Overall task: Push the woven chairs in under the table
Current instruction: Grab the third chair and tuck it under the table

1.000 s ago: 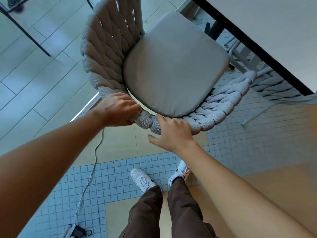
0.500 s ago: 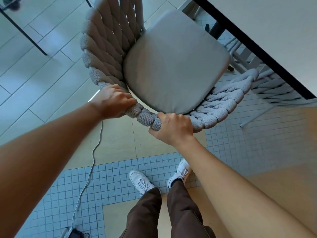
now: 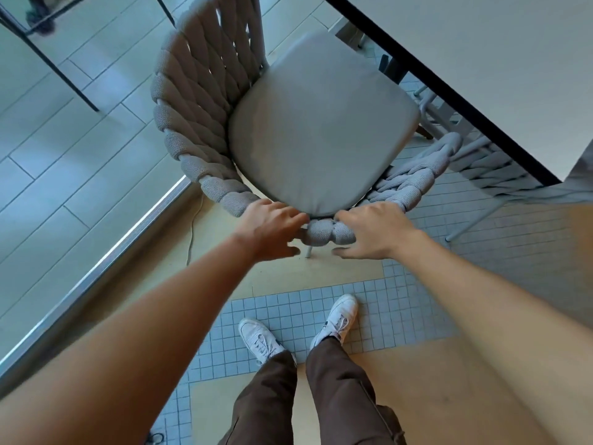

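Both hands have loosened since a moment earlier: left hand [image 3: 272, 229] and right hand [image 3: 373, 231] now rest open-fingered on the woven chair [image 3: 205, 123], whose seat sits beside the table [image 3: 481, 75] edge. Regripping and pushing tableward likely follows.

Floor: beige surface [image 3: 321, 271] inset with patches of small grey-blue mosaic tile [image 3: 288, 316]. A metal threshold strip [image 3: 128, 236] runs diagonally at left; beyond it, large pale plank tiles [image 3: 64, 155]. A thin cable [image 3: 191, 232] crosses the beige section.
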`<state>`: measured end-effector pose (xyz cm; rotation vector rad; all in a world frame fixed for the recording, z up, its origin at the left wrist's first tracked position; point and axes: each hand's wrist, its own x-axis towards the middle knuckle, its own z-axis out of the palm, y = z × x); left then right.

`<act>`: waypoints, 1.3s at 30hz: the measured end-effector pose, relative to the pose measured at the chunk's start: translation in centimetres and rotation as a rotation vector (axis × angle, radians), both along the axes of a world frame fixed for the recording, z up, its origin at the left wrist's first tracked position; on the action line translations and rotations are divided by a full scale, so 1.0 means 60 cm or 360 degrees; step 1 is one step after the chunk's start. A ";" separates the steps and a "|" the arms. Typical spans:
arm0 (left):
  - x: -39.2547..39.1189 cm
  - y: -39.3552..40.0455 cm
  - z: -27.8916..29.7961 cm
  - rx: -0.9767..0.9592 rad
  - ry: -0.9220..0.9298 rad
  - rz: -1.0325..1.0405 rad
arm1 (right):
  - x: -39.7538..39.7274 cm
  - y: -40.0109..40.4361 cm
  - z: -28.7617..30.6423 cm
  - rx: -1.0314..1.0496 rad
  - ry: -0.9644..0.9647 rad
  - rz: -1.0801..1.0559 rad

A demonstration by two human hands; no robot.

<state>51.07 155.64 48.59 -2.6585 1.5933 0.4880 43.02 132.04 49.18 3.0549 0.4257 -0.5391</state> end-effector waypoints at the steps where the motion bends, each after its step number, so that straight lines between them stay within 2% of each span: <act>1: -0.013 -0.015 -0.001 -0.0002 0.0017 0.0038 | -0.002 -0.016 -0.003 -0.0002 -0.0029 0.0043; 6: -0.032 -0.051 -0.010 -0.0047 -0.0030 0.0237 | 0.016 -0.037 -0.022 -0.0051 -0.0034 0.0190; 9: -0.028 -0.052 -0.017 -0.0005 -0.0099 0.0242 | 0.022 -0.038 -0.030 -0.0089 -0.0048 0.0263; 14: -0.018 -0.054 -0.027 0.0089 -0.0140 0.0244 | 0.032 -0.047 -0.033 -0.0008 0.0028 0.0241; 20: -0.022 -0.061 -0.018 0.0158 -0.0110 0.0341 | 0.032 -0.042 -0.031 -0.0068 0.0065 0.0203; 27: -0.054 -0.079 0.003 0.0251 -0.0106 0.0588 | 0.025 -0.023 -0.003 -0.0074 0.0293 -0.0059; 36: -0.088 -0.076 0.058 0.0221 -0.0045 0.0595 | 0.000 -0.004 0.085 -0.0234 0.0683 -0.0236; 39: -0.098 -0.066 0.085 0.0175 -0.0069 0.0617 | -0.006 0.005 0.130 -0.0135 0.0797 -0.0390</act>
